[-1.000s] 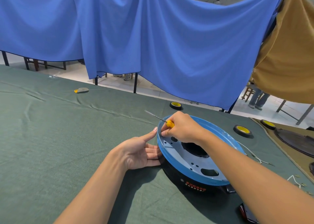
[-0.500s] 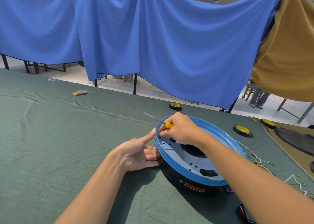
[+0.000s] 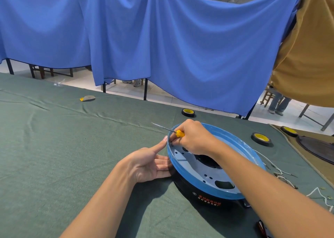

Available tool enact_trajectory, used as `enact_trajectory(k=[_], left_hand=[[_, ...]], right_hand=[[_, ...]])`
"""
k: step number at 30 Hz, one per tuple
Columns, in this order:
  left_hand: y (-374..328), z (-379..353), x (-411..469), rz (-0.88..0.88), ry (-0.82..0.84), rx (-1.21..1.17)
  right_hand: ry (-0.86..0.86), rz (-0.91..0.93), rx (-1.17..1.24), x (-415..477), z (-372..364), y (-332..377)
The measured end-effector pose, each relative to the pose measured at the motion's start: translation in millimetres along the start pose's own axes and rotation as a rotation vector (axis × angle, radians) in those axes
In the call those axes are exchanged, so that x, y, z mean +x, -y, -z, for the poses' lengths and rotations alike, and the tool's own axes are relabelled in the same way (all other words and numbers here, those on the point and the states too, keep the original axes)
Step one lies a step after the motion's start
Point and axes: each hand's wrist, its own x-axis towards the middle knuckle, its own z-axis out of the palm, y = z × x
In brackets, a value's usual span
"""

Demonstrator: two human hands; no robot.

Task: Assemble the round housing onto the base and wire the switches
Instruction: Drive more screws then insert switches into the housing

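Observation:
A round blue housing with several holes lies on a black base that carries red lettering, on the green cloth. My right hand reaches over the housing's far left rim and grips a small yellow-handled screwdriver, whose metal shaft points away to the left. My left hand rests palm up against the housing's left side, fingers straight under the rim and the thumb touching the rim's edge. White wires trail out on the housing's right.
Three black-and-yellow tape rolls sit behind and to the right of the housing. A dark round part lies on a brown cloth at far right. A small yellow-grey scrap lies far left. Blue curtains hang behind the table edge.
Both hands and the screwdriver hold nearly the same place on the rim; only the view shifts slightly.

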Motion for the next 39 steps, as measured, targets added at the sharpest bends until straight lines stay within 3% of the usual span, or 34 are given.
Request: enact_trajectory(k=[9,25,39], left_hand=[[0,0,0,0.007,-0.019,-0.013],[-6,-9,-14,-0.006,-0.046,0.048],[-13,-38,-28,-0.078,-0.453,0.856]], right_hand=[[0.005,-0.065,-0.174,0,1,7],[-0.002,-0.042,-0.091,-10,4,2],[-0.152,-0.063,0.046,-44,21,-3]])
